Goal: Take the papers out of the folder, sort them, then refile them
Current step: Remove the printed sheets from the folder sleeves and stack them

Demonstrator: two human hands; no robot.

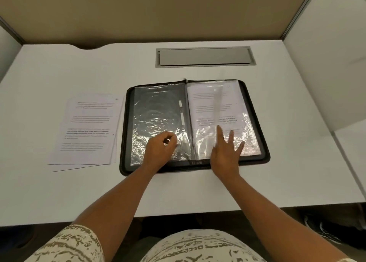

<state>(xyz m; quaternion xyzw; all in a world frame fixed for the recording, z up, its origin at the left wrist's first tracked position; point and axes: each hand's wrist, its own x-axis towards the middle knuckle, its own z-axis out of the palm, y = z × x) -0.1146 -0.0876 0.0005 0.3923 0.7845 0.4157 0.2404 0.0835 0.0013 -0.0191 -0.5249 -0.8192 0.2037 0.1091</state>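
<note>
The folder [195, 165] has a matt black cover that may be cloth or leatherette — its clear plastic sleeves [156, 111] are glossy and crinkled, throwing back glare. The loose papers [87, 127] are plain matt white sheets on a smooth, matt white tabletop [59, 192] — its inset cable flap [205, 56] looks like brushed grey metal.

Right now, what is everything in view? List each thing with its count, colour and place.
folder: one, black, open flat at desk centre
plastic sleeves: several, clear, inside folder
filed paper: at least one, white, in right-side sleeve
loose papers: small stack, white, left of folder
cable hatch: one, grey, far side of desk
desk: one, white
left hand: pinching left sleeve
right hand: fingers spread flat on right sleeve
</note>
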